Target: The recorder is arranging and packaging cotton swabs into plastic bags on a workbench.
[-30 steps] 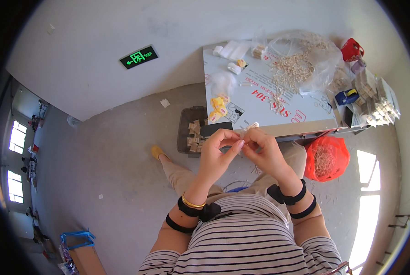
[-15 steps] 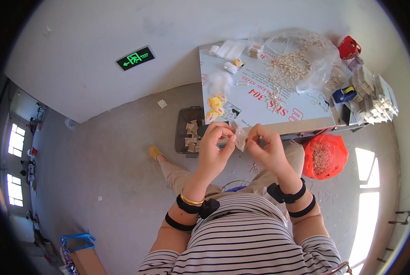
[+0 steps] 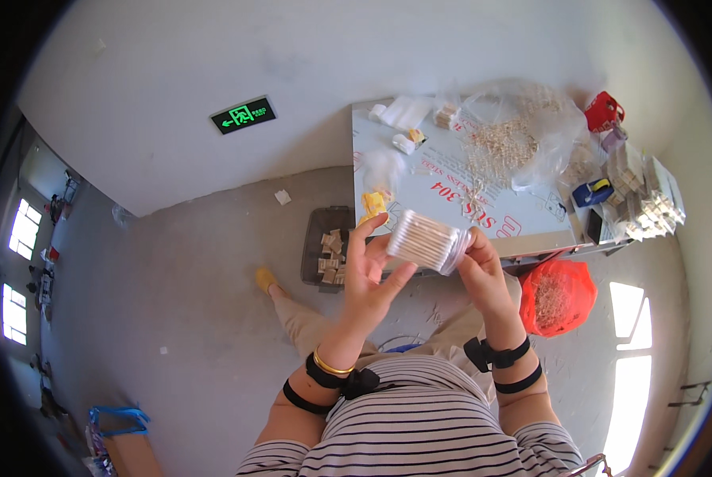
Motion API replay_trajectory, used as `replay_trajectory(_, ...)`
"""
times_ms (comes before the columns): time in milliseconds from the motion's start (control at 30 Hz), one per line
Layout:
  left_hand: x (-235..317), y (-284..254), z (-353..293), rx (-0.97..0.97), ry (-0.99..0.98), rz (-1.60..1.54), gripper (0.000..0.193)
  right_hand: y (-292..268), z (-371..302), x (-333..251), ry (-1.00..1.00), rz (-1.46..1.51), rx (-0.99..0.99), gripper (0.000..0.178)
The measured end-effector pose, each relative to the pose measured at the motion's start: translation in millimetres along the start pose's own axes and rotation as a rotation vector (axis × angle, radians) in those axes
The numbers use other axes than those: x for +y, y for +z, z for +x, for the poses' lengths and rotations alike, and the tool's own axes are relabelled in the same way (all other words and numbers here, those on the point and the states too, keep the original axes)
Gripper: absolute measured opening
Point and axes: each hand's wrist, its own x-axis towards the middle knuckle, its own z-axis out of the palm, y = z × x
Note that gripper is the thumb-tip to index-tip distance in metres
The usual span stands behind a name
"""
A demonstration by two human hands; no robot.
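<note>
Here both hands, left hand (image 3: 369, 274) and right hand (image 3: 483, 274), grip the clear swab box (image 3: 423, 241) lying crosswise.

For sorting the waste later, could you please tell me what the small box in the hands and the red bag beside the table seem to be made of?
The small box, held between left hand and right hand, looks like clear, glossy plastic: pale sticks show through it. The red bag looks like thin plastic film: crinkled, translucent, its contents faintly visible.

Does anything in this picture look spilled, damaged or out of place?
Some things do. Small pale sticks lie loose around the clear plastic bag on the table. A white scrap lies on the floor. The clear pack of sticks between the left hand and right hand looks intact.
</note>
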Motion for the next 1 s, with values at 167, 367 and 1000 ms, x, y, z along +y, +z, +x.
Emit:
replay_trajectory(167,21.4,20.5,-3.9,0.003,0.342,0.505,0.056,4.8,-2.4,10.8,-0.013,0.101,-0.035,0.01)
replay_trajectory(367,43.2,28.8,-1.1,-0.149,0.641,0.686,0.052,25.6,0.5,1.0,-0.013,0.152,-0.088,0.012)
replay_trajectory(1000,58.9,19.9,-3.2,-0.214,0.791,0.931,0.044,25.5,-7.1,-8.2,-0.036,0.064,-0.103,0.012)
